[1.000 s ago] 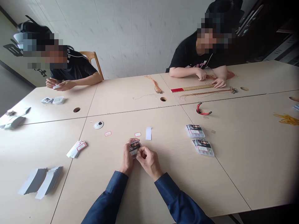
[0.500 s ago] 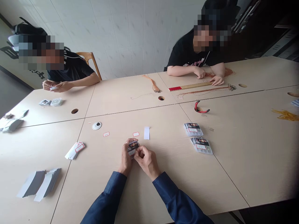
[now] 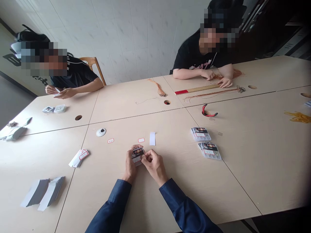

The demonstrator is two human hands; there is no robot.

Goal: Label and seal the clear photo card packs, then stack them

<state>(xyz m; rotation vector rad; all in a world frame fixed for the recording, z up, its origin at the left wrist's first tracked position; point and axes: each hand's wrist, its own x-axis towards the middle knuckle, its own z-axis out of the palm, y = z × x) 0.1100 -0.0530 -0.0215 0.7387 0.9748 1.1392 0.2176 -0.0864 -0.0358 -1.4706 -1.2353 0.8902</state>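
My left hand (image 3: 130,165) grips a small clear packet with a dark printed card (image 3: 137,154), held just above the table (image 3: 150,194). My right hand (image 3: 154,166) is closed in a pinch at the packet's right edge. Just beyond the hands lie a red-bordered label (image 3: 141,140) and a white paper strip (image 3: 152,138). A second red-bordered label (image 3: 110,141) lies further left. Both arms wear dark blue sleeves.
Two stacks of finished packets (image 3: 205,142) lie to the right, red-handled pliers (image 3: 208,112) beyond them. Label sheets (image 3: 79,157) and grey strip piles (image 3: 43,192) lie left, near a round white disc (image 3: 101,132). Two other people sit opposite with cords, a ruler (image 3: 196,89) and packets.
My hands and the packet stay in nearly the same spot; the fingers shift slightly on the packet. The view has drifted a little.
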